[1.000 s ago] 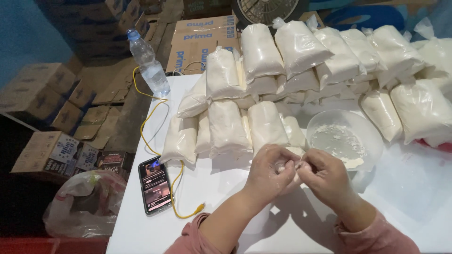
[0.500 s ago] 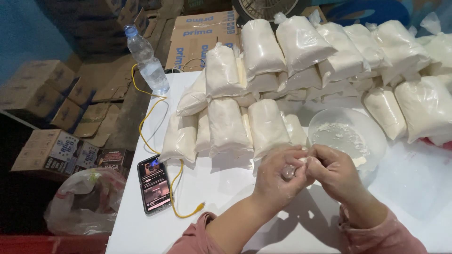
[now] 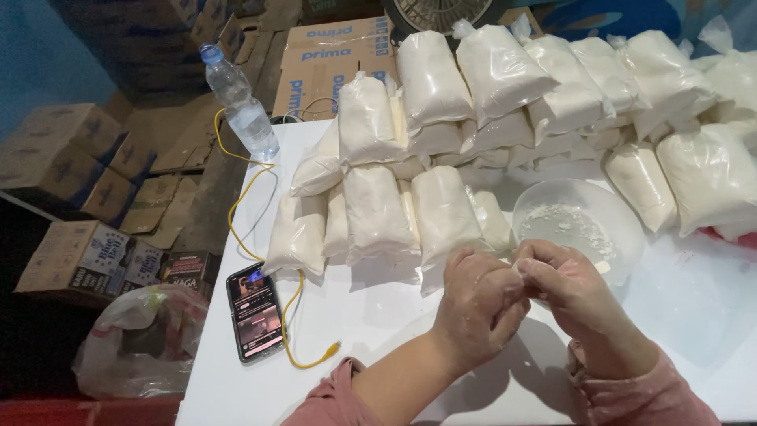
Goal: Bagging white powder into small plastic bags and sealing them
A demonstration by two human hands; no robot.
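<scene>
Both hands meet over the white counter (image 3: 371,315), just in front of the clear plastic bowl (image 3: 623,229). The left hand (image 3: 479,304) and right hand (image 3: 569,290) touch at the fingertips, each grip narrow and pinched on a small white piece (image 3: 518,269), mostly hidden between the fingers; what it is cannot be told. Both hands are dusted with white powder. The bowl holds a thin layer of white powder. Left of the bowl, a smartphone (image 3: 255,312) lies flat with its screen lit, a yellow cable (image 3: 300,339) running beside it. Behind the bowl, filled bags of white powder (image 3: 441,213) are stacked in rows. Farther left of the bowl, a water bottle (image 3: 240,106) stands at the counter's far corner.
</scene>
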